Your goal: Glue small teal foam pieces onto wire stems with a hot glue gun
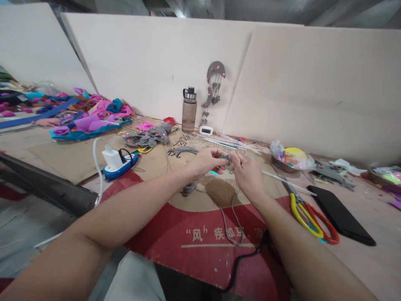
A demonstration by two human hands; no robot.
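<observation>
Over the middle of the cardboard sheet, my left hand [209, 162] and my right hand [248, 173] meet with fingers bent around a small grey piece [226, 157]. Both hands are closed on it; fingers cover much of the piece. A thin grey cord [224, 217] loops down onto the red part of the cardboard [163, 234]. Below my left wrist lies a small bundle of grey cord [189, 189]. A grey crescent [185, 150] rests just behind my left hand. A white stick [288, 182] lies to the right of my right hand.
A bottle [189, 110] and small clock [206, 130] stand at the back. Scissors [308, 215] and a black phone [341, 214] lie right, before a filled bowl [286, 164]. Left are a blue power strip [120, 166], grey felt pieces [145, 137] and colourful scraps [90, 121].
</observation>
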